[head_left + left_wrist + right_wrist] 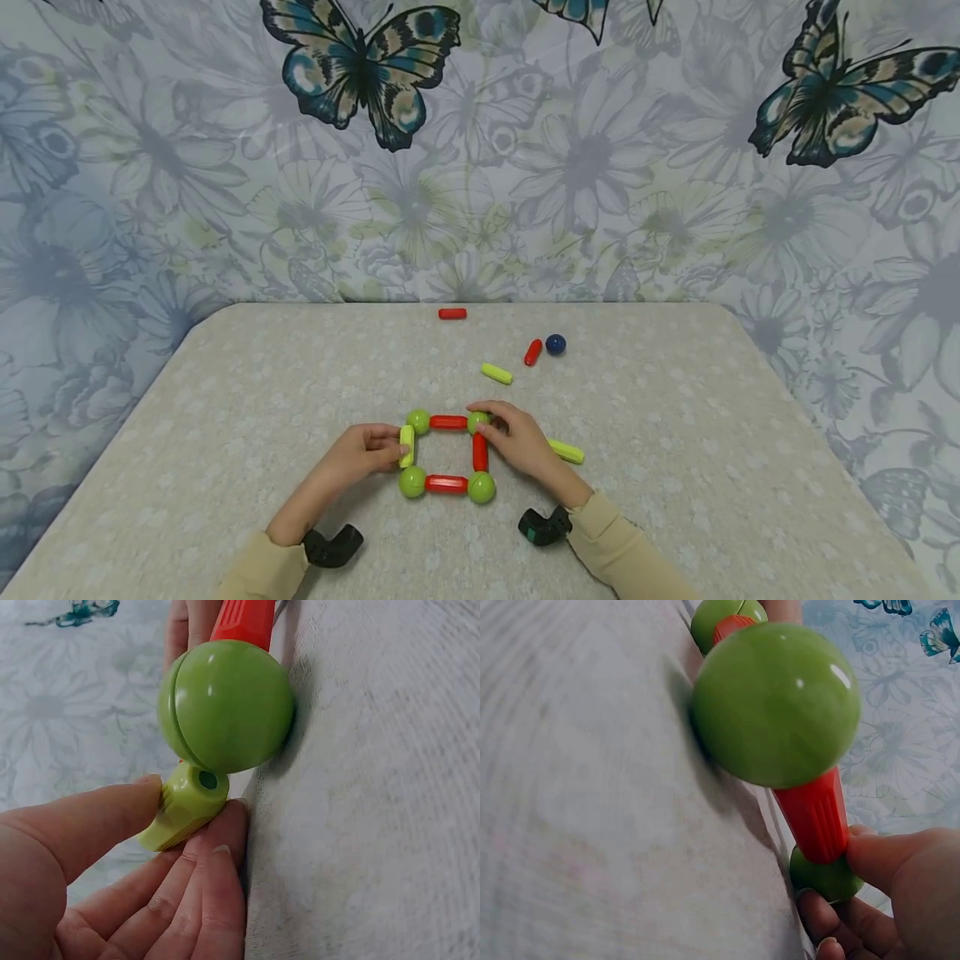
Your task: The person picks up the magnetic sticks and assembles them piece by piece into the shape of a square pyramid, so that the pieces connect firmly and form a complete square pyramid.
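Note:
Green balls and red rods form a frame on the table, with a near red rod point(447, 484), a far red rod point(448, 422) and a right red rod point(480, 452). At its left side my left hand point(366, 451) pinches a yellow-green rod point(407, 447) between thumb and fingers. That rod's end, with a dark round inset, shows beside the near left green ball point(229, 705); whether they touch I cannot tell. My right hand point(519, 437) grips the far right green ball point(826, 876), its thumb by the right rod's end. The far left green ball point(418, 422) stands near the yellow-green rod.
Behind the frame lie a yellow-green rod point(497, 373), a red rod point(532, 352), a dark blue ball point(556, 344) and another red rod point(452, 314) near the back edge. A further yellow-green rod point(566, 452) lies partly behind my right hand. Patterned fabric point(480, 167) rises behind the table.

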